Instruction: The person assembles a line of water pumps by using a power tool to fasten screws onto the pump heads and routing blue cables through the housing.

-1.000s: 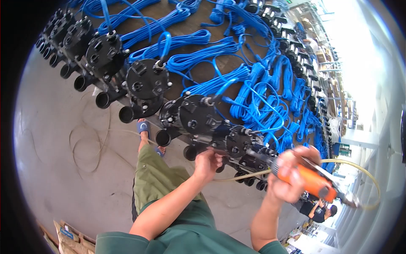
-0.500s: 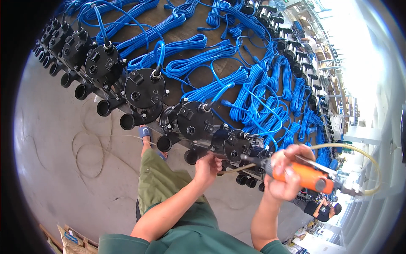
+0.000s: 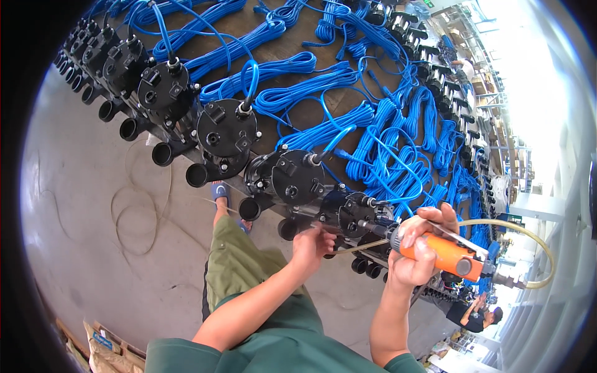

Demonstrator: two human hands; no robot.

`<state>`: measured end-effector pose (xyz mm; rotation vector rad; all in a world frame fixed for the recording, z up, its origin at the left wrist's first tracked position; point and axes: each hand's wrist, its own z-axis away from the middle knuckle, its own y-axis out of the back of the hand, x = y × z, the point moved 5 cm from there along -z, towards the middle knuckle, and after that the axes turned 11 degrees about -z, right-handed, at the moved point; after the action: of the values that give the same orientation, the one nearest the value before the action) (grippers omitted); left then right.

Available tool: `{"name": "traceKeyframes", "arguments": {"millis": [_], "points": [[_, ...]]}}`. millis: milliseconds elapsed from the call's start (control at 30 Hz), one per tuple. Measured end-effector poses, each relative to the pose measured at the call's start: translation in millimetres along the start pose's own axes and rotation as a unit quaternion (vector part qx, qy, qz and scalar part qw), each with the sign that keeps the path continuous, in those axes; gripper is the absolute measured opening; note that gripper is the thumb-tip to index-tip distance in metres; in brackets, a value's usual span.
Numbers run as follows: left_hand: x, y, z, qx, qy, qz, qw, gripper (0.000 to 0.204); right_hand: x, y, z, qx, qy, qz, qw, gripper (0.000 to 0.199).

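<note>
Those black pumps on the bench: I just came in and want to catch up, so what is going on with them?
A person stands at a long bench lined with black pumps and coiled blue cables. The right hand grips an orange air screwdriver, its tip set against the nearest pump; a yellowish hose runs off the tool's rear. The left hand rests at that same pump's lower edge, apparently steadying it.

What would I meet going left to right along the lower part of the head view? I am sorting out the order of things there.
Bare concrete floor → blue sandal → left hand → right hand → orange air tool → yellowish hose.
</note>
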<state>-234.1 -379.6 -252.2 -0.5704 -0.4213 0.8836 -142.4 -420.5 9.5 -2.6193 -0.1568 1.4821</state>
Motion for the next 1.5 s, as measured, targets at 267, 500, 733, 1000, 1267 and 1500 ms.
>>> {"name": "traceKeyframes", "arguments": {"millis": [267, 500, 733, 1000, 1267, 1500], "points": [[179.9, -127.2, 188.4, -0.174, -0.569, -0.450, 0.667, 0.019, 55.4, -24.3, -35.3, 0.018, -0.092, -0.104, 0.990, 0.035], [202.1, -237.7, 160.1, -0.280, -0.505, -0.618, 0.534, 0.045, 126.4, 1.5, -20.1, -0.067, -0.018, 0.071, 0.995, 0.041], [192.6, -244.9, 149.0, -0.213, -0.570, -0.623, 0.491, 0.014, 106.6, -2.7, -18.0, -0.061, 0.052, 0.176, 0.981, 0.038], [201.8, -241.5, 149.2, -0.246, -0.572, -0.611, 0.489, 0.014, 98.1, -4.5, -23.0, -0.047, 0.095, 0.236, 0.966, 0.035], [196.7, -250.8, 146.1, -0.313, -0.561, -0.623, 0.446, 0.012, 108.9, 14.3, -19.9, -0.021, 0.110, 0.246, 0.963, 0.045], [205.1, -244.5, 143.9, -0.312, -0.583, -0.611, 0.436, 0.014, 104.8, -3.7, -25.6, -0.048, 0.077, 0.190, 0.978, 0.041]]}}
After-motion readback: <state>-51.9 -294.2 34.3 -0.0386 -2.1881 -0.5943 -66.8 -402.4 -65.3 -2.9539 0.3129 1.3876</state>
